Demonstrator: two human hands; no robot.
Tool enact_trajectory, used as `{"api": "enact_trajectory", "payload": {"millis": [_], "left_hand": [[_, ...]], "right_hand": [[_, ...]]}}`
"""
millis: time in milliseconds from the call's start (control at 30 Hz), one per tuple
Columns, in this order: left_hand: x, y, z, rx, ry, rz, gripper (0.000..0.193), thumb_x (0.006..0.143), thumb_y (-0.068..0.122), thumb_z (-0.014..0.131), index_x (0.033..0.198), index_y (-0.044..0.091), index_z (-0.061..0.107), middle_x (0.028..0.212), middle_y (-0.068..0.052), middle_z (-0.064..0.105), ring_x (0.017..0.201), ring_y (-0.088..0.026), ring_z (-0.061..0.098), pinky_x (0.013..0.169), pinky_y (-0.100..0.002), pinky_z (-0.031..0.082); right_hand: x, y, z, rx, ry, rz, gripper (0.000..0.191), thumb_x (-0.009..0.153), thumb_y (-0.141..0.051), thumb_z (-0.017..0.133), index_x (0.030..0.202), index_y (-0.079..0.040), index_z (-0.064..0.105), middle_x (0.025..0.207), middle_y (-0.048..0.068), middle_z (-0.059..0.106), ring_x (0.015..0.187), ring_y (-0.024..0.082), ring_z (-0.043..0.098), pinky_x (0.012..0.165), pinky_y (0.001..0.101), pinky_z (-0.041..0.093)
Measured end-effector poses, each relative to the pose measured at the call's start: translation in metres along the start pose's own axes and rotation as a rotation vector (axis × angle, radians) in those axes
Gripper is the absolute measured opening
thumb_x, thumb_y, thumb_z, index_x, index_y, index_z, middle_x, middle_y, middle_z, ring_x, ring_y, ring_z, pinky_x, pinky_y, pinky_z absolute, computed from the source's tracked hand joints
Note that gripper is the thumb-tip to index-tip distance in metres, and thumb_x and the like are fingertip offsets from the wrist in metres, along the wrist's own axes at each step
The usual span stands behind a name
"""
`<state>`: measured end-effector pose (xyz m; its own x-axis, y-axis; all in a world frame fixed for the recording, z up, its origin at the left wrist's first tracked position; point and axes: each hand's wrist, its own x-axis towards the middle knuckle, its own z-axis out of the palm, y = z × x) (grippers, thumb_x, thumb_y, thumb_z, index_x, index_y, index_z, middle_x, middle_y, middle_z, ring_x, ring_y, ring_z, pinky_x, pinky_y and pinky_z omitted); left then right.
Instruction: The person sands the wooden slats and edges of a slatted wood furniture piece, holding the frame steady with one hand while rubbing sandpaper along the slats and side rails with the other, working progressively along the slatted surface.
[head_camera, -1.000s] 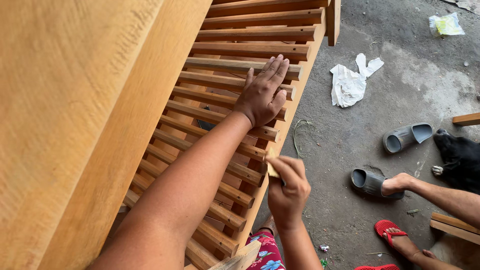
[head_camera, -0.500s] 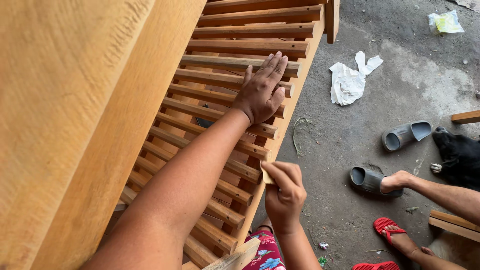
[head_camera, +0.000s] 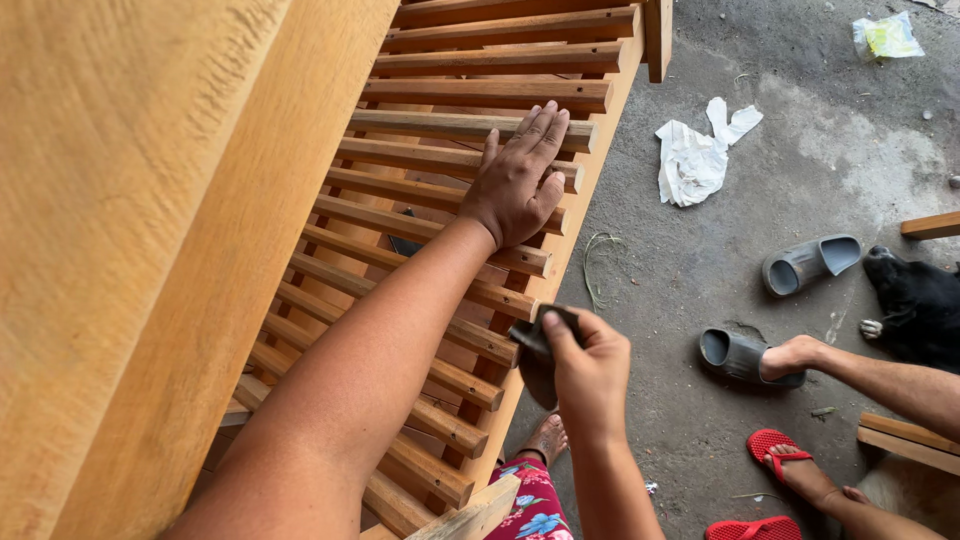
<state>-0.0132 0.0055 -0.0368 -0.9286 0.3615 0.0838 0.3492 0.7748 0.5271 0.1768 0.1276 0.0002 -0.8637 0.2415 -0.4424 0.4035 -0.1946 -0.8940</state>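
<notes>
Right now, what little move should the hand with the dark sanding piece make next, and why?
Probably a short rub along the frame's side rail. The right hand pinches the dark sanding piece right against that rail's edge, and the left hand lies flat on the slats above, steadying the wooden frame.

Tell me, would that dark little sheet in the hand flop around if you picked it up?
Probably floppy: the dark sheet bends around the fingers of the right hand and folds over the edge of the wooden slatted frame. It looks thin, so likely light. Its surface seems matte, so it probably grips rather than slips, though that is hard to tell.
</notes>
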Motion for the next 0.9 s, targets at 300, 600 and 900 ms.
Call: {"api": "enact_trajectory", "payload": {"millis": [300,600,900], "left_hand": [[0.001,-0.001,-0.001,-0.004,0.000,0.009,0.074,0.094,0.035,0.044,0.164,0.016,0.026,0.171,-0.009,0.025,0.159,-0.027,0.022,0.126,-0.064,0.008],[0.001,-0.001,-0.002,-0.048,0.004,0.025,0.074,0.095,0.034,0.043,0.164,0.014,0.026,0.172,-0.010,0.025,0.160,-0.028,0.021,0.126,-0.064,0.009],[0.001,-0.002,0.001,-0.019,0.007,0.001,0.074,0.093,0.035,0.044,0.163,0.017,0.027,0.171,-0.009,0.026,0.159,-0.027,0.022,0.126,-0.064,0.008]], "right_hand": [[0.007,0.001,0.002,0.012,0.036,-0.082,0.015,0.094,-0.007,0.069,0.101,0.003,0.077,0.082,0.002,0.074,0.069,0.005,0.064,0.063,0.0225,0.054],[-0.004,0.004,-0.014,-0.048,-0.044,-0.045,0.015,0.095,-0.007,0.069,0.100,0.004,0.076,0.084,0.003,0.074,0.073,0.006,0.064,0.066,0.0229,0.055],[-0.006,0.009,-0.008,0.178,0.035,0.033,0.014,0.093,-0.003,0.068,0.103,-0.004,0.059,0.088,0.006,0.071,0.074,0.009,0.066,0.065,0.0248,0.055]]}}
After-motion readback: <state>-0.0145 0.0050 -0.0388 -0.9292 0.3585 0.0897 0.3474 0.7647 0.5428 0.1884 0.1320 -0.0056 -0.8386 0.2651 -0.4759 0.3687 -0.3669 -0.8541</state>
